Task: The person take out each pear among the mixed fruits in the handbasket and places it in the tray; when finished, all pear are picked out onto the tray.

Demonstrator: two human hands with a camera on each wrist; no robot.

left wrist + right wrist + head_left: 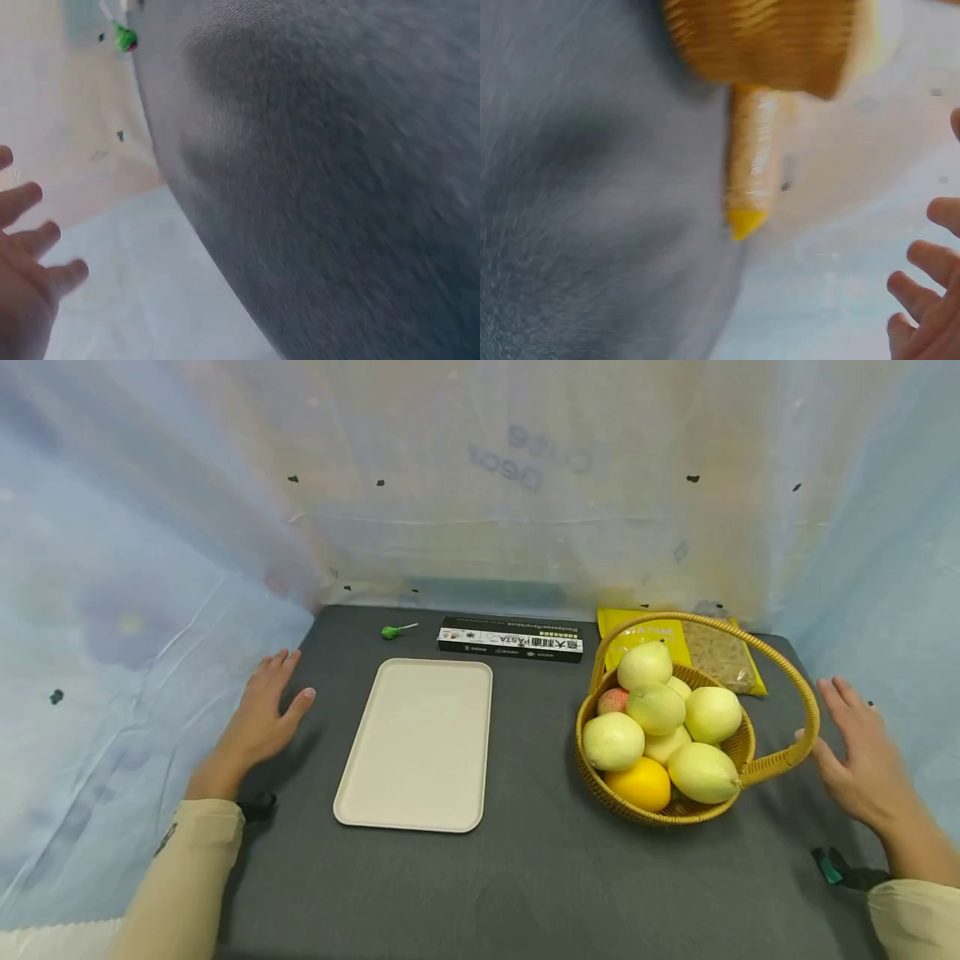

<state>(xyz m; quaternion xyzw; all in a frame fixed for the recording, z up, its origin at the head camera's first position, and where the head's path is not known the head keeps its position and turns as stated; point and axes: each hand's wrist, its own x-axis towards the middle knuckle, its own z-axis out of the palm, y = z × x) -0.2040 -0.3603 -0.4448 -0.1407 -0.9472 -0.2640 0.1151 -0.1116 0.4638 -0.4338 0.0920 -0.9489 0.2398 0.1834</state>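
Observation:
My left hand (261,717) hovers over the table's left edge with fingers extended and nothing in its grasp. To its right lies a cream rectangular tray (416,747) with a bare surface. At the right side my right hand (862,760) is also spread and holds nothing, beside the raised handle of a wicker basket (596,789). Whether the thumb touches the handle I cannot tell. Several pale yellow-green round fruits (613,741), an orange (641,783) and a reddish fruit (612,702) fill the basket. In the left wrist view, the fingers (37,240) are parted.
A black and white pasta box (510,639) lies at the back of the dark table (555,893). Left of it is a green lollipop (392,632). Behind the basket lies a yellow bag (720,656) with a transparent window. Hanging sheets surround the table's back and sides.

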